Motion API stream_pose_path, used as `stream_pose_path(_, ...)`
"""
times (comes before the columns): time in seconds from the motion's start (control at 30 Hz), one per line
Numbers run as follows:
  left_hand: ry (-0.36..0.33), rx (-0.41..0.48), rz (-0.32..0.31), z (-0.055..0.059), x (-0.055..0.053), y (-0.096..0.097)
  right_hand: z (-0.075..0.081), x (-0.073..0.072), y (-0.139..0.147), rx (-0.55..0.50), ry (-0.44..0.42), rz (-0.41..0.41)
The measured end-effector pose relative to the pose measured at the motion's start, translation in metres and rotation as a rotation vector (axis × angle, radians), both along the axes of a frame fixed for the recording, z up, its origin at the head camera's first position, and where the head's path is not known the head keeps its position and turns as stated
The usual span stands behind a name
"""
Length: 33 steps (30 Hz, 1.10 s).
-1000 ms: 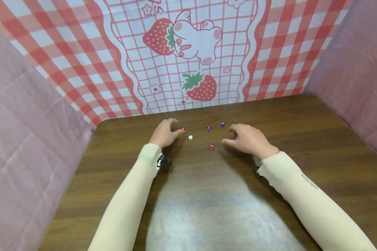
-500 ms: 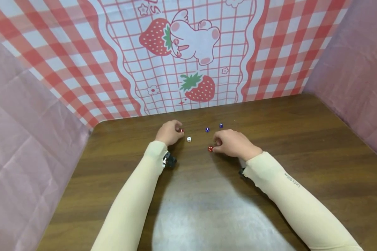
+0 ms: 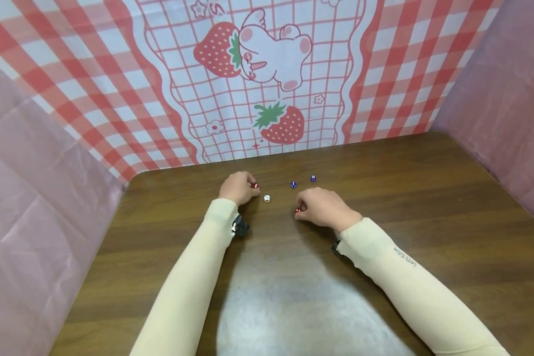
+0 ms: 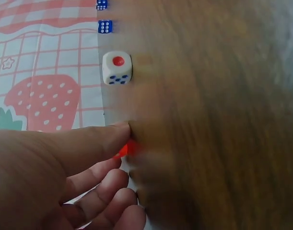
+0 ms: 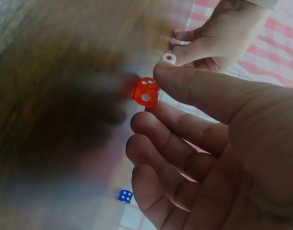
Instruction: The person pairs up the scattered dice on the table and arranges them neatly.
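Toward the far side of the table, my left hand (image 3: 237, 189) pinches a red die (image 4: 123, 150) between thumb and fingers; the thumb hides much of it in the left wrist view. My right hand (image 3: 322, 205) has thumb and index finger on either side of a second red die (image 5: 146, 92), gripping it low over the wood. Between the hands, nearer the left, lies a white die (image 3: 267, 199) with a red pip on one face. Two blue dice, one blue die (image 3: 293, 185) and another blue die (image 3: 313, 178), lie beyond the right hand.
The brown wooden table (image 3: 293, 301) reaches back to a red-and-white checked cloth (image 3: 396, 79) with strawberries printed on it. Pink cloth (image 3: 40, 198) hangs along the left side, with more pink cloth (image 3: 503, 113) on the right.
My right hand has moved left and toward me to the near red die and gripped it. The left hand has closed its fingers on the other red die. White and blue dice stay put.
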<state>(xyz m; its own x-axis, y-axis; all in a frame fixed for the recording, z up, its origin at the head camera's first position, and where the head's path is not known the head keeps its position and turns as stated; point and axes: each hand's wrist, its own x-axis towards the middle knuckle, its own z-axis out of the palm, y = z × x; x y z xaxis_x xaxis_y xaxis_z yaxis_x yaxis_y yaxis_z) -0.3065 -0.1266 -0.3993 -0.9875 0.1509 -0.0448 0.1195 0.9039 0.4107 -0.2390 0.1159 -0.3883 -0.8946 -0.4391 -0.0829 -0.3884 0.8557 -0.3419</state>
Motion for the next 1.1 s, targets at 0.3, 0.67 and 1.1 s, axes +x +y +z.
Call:
stream_pose_path(0.3, 0.039, -0.021, 0.020, -0.0035, -0.0004, -0.0012, -0.0034, 0.0010, -0.0058, 0.008, 0.035, -0.001)
stream_pose_path(0.67, 0.067, -0.039, -0.032, -0.0064, 0.0023, -0.0031, -0.0054, 0.0041, -0.0092, 0.037, 0.106, 0.032)
stream_pose_path(1.1, 0.079, -0.032, -0.050, -0.0043, 0.0052, -0.0048, -0.0059, 0.0019, -0.0080, 0.021, 0.080, 0.038)
